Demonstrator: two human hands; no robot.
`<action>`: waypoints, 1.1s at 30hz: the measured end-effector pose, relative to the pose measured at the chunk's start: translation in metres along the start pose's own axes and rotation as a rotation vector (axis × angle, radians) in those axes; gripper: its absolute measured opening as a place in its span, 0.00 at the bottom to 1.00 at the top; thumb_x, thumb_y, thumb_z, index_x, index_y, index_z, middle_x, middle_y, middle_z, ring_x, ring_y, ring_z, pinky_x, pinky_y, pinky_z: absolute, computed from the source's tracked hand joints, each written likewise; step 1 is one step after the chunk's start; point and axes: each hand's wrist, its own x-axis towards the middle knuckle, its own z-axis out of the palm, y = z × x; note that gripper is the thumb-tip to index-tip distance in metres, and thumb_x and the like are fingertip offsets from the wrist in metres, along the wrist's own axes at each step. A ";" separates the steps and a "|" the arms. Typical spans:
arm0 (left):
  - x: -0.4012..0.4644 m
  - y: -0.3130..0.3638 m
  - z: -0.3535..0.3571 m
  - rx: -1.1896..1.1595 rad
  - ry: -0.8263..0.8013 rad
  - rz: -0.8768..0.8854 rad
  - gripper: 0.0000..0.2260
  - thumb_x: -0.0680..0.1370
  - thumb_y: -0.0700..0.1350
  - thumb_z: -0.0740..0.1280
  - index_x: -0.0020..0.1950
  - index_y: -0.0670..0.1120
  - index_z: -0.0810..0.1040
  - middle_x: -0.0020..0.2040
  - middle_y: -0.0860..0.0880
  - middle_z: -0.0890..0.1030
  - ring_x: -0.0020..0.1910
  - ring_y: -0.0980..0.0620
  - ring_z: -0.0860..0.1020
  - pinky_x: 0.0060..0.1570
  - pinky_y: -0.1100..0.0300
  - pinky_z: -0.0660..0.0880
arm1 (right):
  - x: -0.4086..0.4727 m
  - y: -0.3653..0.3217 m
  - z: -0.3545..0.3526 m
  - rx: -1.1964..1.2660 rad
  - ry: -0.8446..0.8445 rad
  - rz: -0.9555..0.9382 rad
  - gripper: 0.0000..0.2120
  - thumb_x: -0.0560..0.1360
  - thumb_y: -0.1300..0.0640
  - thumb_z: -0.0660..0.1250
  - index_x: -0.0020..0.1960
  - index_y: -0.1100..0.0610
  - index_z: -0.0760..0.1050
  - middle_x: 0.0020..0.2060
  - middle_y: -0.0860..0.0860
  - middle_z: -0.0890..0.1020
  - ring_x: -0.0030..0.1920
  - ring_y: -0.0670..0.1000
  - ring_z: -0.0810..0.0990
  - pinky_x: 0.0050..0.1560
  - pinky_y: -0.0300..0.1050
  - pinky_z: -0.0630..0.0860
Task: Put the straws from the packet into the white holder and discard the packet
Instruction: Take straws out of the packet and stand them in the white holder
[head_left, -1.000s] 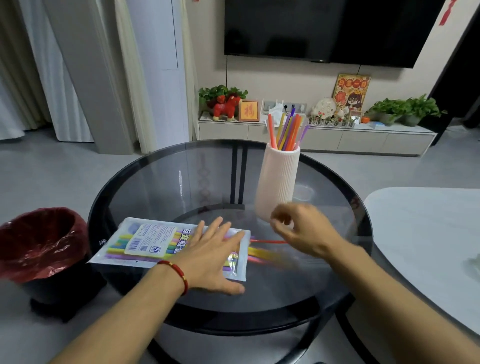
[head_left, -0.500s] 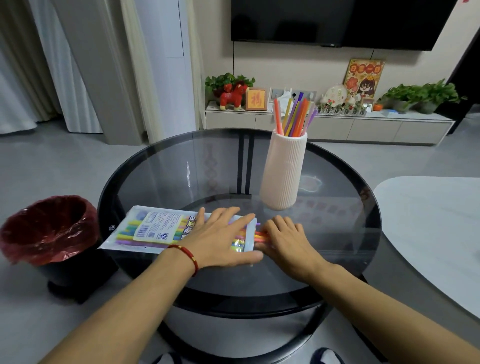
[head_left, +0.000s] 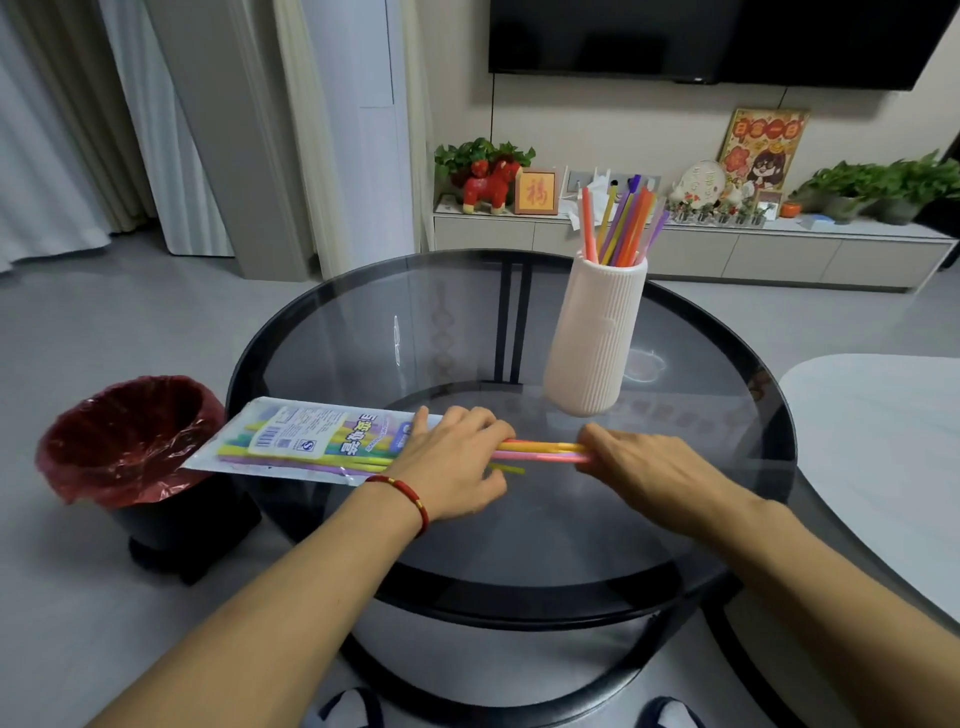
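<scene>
A clear plastic packet (head_left: 306, 441) of coloured straws lies flat on the round glass table (head_left: 727, 519), its open end to the right. My left hand (head_left: 452, 462) presses down on that open end, fingers curled over it. Several straws (head_left: 540, 451), orange, pink and yellow, stick out to the right of the packet, and my right hand (head_left: 644, 462) grips their ends. The ribbed white holder (head_left: 595, 338) stands upright behind the hands with several straws (head_left: 621, 223) standing in it.
A black bin with a red liner (head_left: 124, 441) sits on the floor to the left of the table. A white tabletop (head_left: 883, 452) lies at the right. A low cabinet with plants and ornaments runs along the far wall.
My right hand came down to the packet's open end, closed on several straws and has drawn them partway out to the right. My left hand stays on the packet, fingers more curled.
</scene>
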 end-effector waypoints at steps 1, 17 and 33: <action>0.000 0.001 0.001 0.022 0.007 0.002 0.15 0.77 0.54 0.60 0.64 0.55 0.70 0.65 0.53 0.71 0.67 0.48 0.67 0.71 0.32 0.56 | -0.003 0.002 -0.005 0.003 0.003 0.001 0.14 0.85 0.41 0.54 0.54 0.52 0.66 0.43 0.48 0.78 0.37 0.55 0.74 0.38 0.53 0.72; 0.013 0.030 -0.005 0.017 0.220 -0.084 0.09 0.83 0.49 0.55 0.61 0.48 0.69 0.68 0.48 0.67 0.68 0.45 0.65 0.71 0.31 0.55 | -0.008 -0.023 -0.001 1.548 0.134 0.365 0.16 0.73 0.50 0.75 0.58 0.55 0.81 0.41 0.57 0.73 0.31 0.49 0.68 0.28 0.41 0.58; 0.016 0.031 0.011 -0.085 0.040 -0.047 0.10 0.81 0.55 0.58 0.53 0.49 0.67 0.62 0.48 0.72 0.66 0.46 0.66 0.70 0.35 0.58 | 0.033 -0.048 -0.009 1.426 0.555 0.615 0.11 0.78 0.60 0.66 0.38 0.63 0.78 0.24 0.58 0.75 0.23 0.51 0.72 0.21 0.39 0.67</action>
